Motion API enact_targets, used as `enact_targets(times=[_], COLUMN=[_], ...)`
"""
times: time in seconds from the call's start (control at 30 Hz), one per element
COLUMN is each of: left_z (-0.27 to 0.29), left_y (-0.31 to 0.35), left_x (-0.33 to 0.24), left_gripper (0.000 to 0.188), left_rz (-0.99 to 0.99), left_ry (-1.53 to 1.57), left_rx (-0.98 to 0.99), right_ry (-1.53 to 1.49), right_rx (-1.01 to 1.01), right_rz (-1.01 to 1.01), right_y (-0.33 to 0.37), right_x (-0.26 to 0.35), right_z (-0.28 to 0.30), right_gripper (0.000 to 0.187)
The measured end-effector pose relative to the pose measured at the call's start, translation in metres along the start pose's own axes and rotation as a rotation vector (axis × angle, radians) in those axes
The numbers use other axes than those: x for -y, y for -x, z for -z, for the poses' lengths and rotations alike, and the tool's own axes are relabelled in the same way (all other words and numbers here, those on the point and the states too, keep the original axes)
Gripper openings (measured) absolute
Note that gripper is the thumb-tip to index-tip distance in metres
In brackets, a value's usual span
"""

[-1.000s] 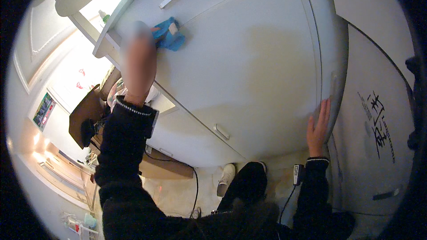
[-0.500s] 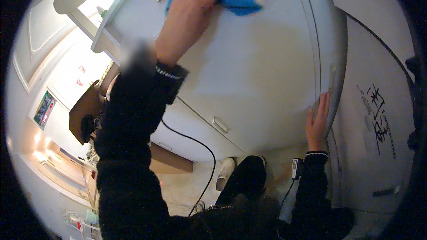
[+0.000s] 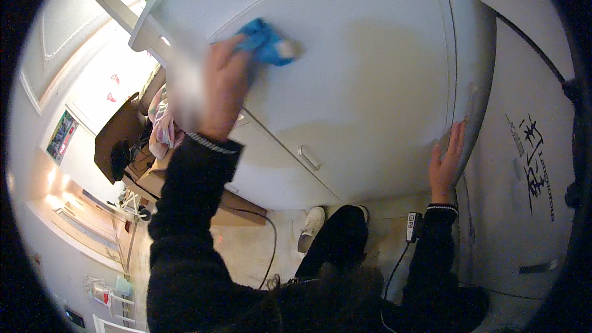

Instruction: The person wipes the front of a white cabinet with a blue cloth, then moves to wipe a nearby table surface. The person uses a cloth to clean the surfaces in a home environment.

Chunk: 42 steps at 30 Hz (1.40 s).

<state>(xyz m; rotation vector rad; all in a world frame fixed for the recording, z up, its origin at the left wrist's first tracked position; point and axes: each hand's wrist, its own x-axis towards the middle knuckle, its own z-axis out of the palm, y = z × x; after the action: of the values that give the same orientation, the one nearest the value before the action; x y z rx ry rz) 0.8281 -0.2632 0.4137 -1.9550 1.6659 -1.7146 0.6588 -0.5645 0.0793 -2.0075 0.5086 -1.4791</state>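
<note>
My left hand (image 3: 226, 89), partly blurred, is closed on a crumpled blue cloth (image 3: 262, 40) with a pale patch at one corner. The cloth lies against the white cabinet front (image 3: 364, 105), at its upper left near a door edge. Over on the right, my right hand (image 3: 445, 166) rests flat against the cabinet's side edge with its fingers stretched out and nothing in them. Below and between the hands, a small door handle (image 3: 309, 158) sticks out from the cabinet.
A white power strip (image 3: 412, 228) with its cord is by my right forearm. A black cable (image 3: 273, 253) trails over the floor to the left of my shoe (image 3: 312, 222). Cardboard boxes (image 3: 120, 145) stand at the left, and a large pale panel with dark lettering (image 3: 493, 179) is at the right.
My left hand has drawn the blue cloth nearer and to the left across the cabinet front. The right hand keeps its place on the edge, while the view has shifted slightly.
</note>
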Motion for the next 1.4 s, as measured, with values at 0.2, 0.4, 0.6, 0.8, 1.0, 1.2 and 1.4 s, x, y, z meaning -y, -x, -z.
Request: enact_targets(times=[0.2,0.4,0.6,0.8,1.0,1.2,1.4], left_z=[-0.062,-0.078,-0.041,-0.047,-0.119,-0.137,-0.088], left_y=[-0.064,-0.081,0.007,0.057,0.036,0.048,0.087], left_x=[-0.104,-0.120,-0.057,-0.055,-0.196,-0.240,-0.151], left_gripper=[0.019,0.013,0.034,0.032,0.020,0.013,0.010], left_rz=[-0.231,-0.389,-0.014,0.385,0.586,-0.137,0.251], left_ry=[0.382,0.272,0.110,-0.064,0.493,0.492,0.492], left_rx=[0.000,-0.107,-0.029,-0.204,-0.112,0.155,0.167], right_ry=[0.005,-0.044,0.064,0.011,-0.062,-0.075,0.011], right_rx=[-0.004,0.007,-0.001,0.001,-0.037,-0.036,-0.071], right_rz=[0.051,0.032,0.059,0.043,0.029,-0.004,0.058], right_y=[0.004,0.007,0.013,0.013,0.012,0.020,0.014], right_x=[-0.002,-0.008,-0.018,-0.023,-0.023,-0.022,-0.021], right_z=[-0.002,-0.009,-0.013,-0.014,-0.011,-0.013,-0.012], right_gripper=[0.058,0.061,0.061,0.061,0.048,0.047,0.046])
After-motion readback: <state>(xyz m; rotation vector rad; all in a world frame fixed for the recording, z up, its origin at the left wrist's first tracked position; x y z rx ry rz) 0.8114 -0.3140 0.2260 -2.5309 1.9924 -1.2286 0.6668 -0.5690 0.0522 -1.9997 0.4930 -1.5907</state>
